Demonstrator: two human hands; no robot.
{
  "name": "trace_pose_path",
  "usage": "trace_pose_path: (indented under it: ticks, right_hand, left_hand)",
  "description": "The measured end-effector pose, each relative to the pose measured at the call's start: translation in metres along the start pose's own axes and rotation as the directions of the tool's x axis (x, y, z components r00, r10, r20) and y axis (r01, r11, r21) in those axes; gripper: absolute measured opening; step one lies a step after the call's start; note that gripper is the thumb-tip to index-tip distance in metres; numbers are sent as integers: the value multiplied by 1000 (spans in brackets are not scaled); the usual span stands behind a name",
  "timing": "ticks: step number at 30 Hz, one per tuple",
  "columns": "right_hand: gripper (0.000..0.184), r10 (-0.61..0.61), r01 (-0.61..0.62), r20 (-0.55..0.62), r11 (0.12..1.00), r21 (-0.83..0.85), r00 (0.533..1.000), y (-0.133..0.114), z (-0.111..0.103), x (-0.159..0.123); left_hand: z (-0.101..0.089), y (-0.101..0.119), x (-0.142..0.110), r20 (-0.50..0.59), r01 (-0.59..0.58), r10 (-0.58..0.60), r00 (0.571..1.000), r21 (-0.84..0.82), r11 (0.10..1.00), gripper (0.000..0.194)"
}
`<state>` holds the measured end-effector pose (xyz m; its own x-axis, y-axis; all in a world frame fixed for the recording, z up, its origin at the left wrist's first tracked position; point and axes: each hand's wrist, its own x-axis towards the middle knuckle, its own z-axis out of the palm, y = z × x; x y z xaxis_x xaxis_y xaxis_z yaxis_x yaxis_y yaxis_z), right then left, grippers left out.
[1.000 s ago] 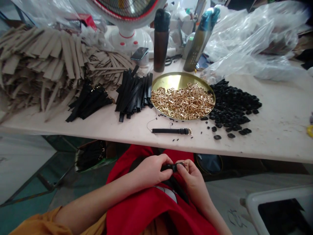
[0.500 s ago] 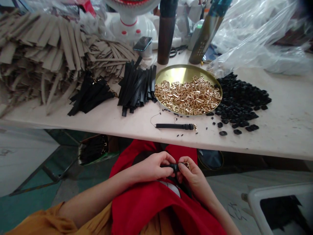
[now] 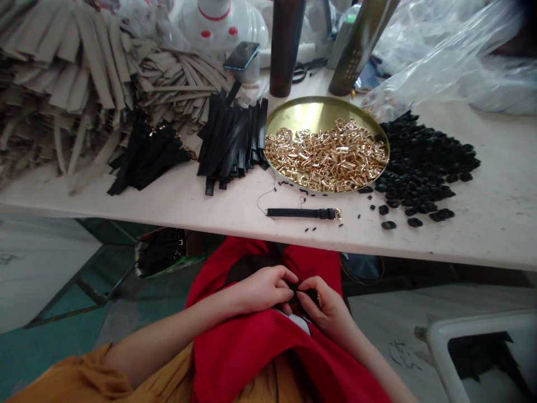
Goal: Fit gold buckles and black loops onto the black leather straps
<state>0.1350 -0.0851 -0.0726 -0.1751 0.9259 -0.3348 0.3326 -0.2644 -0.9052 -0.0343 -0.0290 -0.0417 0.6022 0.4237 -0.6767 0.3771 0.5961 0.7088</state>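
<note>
Over the red cloth on my lap, both hands are closed on a small black strap [image 3: 295, 292]. My left hand [image 3: 268, 288] pinches it between thumb and fingers. My right hand [image 3: 329, 308] grips the other side with its fingertips, and a bit of gold buckle shows within its curled fingers. Most of this strap is hidden by the hands. On the table edge ahead lies another black strap [image 3: 297, 213] with a gold buckle at its right end and a thin thread at its left. Behind it, a round gold tray [image 3: 312, 102] holds many gold buckles [image 3: 331, 159].
Black loops [image 3: 425, 159] are heaped right of the tray. To its left lie black strips [image 3: 235, 140], buckled black straps [image 3: 153, 154] and a big pile of grey-beige strips [image 3: 62, 84]. Bottles [image 3: 287, 50], a phone [image 3: 242, 56] and plastic bags [image 3: 440, 61] stand behind.
The gold buckle, plainly visible at my right fingers before, is now mostly hidden in that hand. Both hands have turned slightly, fingertips closer together. The view has tilted down a little.
</note>
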Motion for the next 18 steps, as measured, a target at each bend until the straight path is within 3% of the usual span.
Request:
trace_pose_path:
  ticks: [5, 9, 13, 18]
  right_hand:
    - [7, 14, -19, 87, 998, 53, 996, 8, 0, -3]
    - [14, 63, -69, 53, 988, 139, 997, 13, 5, -2]
    - [16, 43, -49, 42, 988, 147, 998, 17, 7, -3]
    - [14, -64, 54, 111, 995, 88, 992, 18, 3, -7]
  left_hand:
    - [2, -2, -2, 44, 28, -31, 999, 68, 997, 29]
    - [-3, 4, -5, 108, 13, -14, 994, 8, 1000, 36]
    - [-4, 1, -2, 37, 31, -33, 999, 47, 998, 35]
    - [6, -14, 4, -19, 30, -29, 999, 50, 998, 31]
